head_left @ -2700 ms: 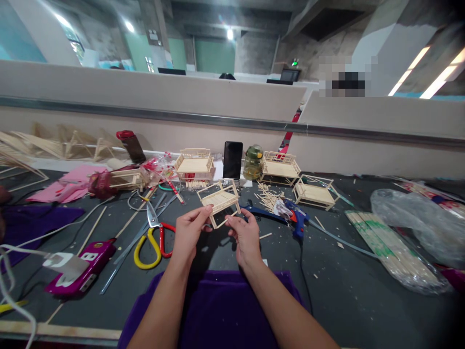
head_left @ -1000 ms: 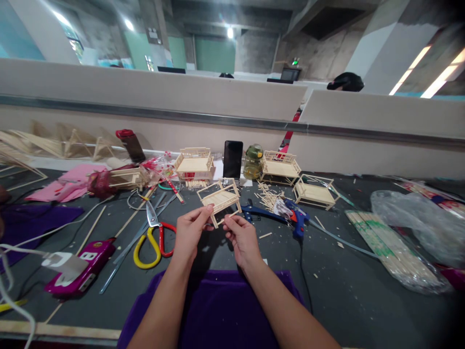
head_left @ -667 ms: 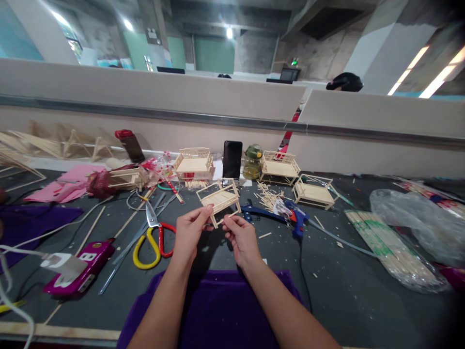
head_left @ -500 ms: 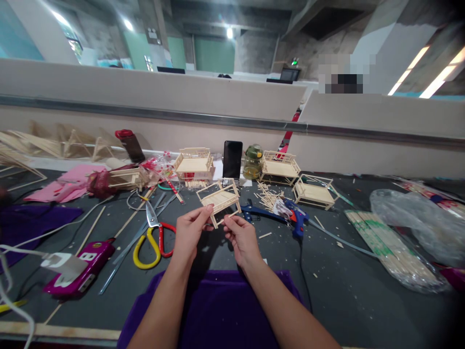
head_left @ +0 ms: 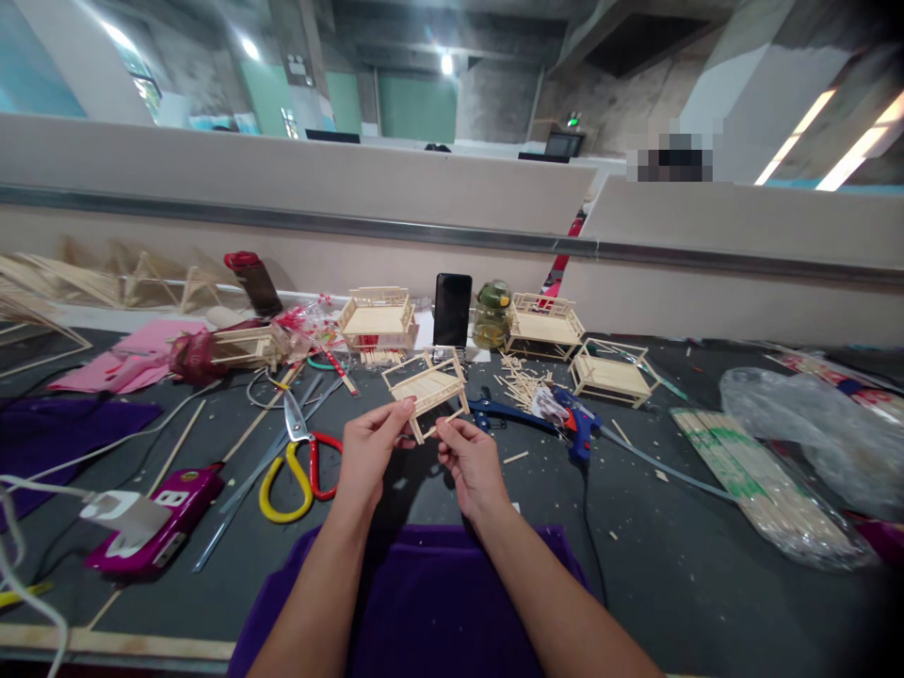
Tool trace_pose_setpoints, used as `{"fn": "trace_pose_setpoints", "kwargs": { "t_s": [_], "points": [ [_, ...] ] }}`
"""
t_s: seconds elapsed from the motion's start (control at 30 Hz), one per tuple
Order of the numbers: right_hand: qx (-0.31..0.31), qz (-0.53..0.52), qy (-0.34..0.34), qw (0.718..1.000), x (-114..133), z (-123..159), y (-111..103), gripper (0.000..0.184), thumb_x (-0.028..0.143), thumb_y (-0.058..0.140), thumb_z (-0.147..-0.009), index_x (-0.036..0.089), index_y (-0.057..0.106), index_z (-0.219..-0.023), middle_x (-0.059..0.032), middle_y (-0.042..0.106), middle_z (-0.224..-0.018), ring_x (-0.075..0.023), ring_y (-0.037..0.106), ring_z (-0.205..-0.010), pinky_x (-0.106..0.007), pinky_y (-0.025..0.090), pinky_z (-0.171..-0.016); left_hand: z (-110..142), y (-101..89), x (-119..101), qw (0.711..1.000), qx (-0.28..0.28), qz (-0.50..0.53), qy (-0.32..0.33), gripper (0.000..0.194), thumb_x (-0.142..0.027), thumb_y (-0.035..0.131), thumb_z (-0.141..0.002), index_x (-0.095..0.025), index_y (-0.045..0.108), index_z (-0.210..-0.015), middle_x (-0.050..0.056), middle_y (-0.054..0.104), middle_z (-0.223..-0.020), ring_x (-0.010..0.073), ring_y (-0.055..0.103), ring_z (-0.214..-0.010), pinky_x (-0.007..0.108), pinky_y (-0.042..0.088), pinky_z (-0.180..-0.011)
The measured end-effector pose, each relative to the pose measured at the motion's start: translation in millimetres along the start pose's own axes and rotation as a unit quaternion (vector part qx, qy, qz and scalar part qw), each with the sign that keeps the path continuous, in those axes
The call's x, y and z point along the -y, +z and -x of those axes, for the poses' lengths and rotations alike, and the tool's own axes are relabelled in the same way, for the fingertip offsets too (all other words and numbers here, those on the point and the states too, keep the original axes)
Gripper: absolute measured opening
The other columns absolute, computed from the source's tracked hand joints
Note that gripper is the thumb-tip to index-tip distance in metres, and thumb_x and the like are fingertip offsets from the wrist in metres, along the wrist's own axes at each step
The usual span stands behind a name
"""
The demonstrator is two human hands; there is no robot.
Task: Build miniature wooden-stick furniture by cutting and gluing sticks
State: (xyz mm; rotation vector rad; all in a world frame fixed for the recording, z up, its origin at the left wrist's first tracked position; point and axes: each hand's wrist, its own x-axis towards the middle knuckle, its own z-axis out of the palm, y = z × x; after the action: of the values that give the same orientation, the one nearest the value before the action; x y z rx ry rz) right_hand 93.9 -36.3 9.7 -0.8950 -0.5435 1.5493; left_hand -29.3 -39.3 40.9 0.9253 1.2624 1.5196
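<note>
A miniature wooden bed frame point(head_left: 427, 386) built from thin sticks is tilted above the table in front of me. My left hand point(head_left: 374, 443) pinches its near left corner between thumb and fingers. A small wooden stick point(head_left: 450, 418) sits between the thumb and fingertips of my right hand point(head_left: 470, 460), against the frame's near legs. Scissors point(head_left: 298, 452) with one yellow and one red handle lie left of my left hand. Beyond my right hand rest a blue glue gun point(head_left: 580, 426) and a pile of short sticks point(head_left: 523, 381).
Similar wooden models point(head_left: 378, 320) stand at the back, around an upright phone point(head_left: 452, 311) and a green-lidded bottle point(head_left: 492, 315). A magenta power strip point(head_left: 159, 527) and white cables lie left. Bagged wooden sticks point(head_left: 763, 485) lie right. Purple cloth point(head_left: 452, 603) covers the front edge.
</note>
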Motion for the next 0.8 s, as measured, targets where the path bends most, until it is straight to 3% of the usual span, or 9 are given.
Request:
{"fn": "trace_pose_setpoints", "kwargs": {
  "t_s": [0.8],
  "points": [
    [-0.013, 0.012, -0.015, 1.000, -1.4, -0.3, 0.9, 0.026, 0.030, 0.084, -0.053, 0.016, 0.072, -0.071, 0.0009, 0.064, -0.066, -0.0059, 0.049, -0.050, -0.017, 0.036, -0.044, -0.1, 1.0, -0.7, 1.000, -0.004, -0.001, -0.003, 0.042, -0.047, 0.080, -0.062, -0.015, 0.078, -0.089, 0.004, 0.069, -0.071, 0.0124, 0.056, -0.062, 0.023, 0.051, -0.052]
  ]
}}
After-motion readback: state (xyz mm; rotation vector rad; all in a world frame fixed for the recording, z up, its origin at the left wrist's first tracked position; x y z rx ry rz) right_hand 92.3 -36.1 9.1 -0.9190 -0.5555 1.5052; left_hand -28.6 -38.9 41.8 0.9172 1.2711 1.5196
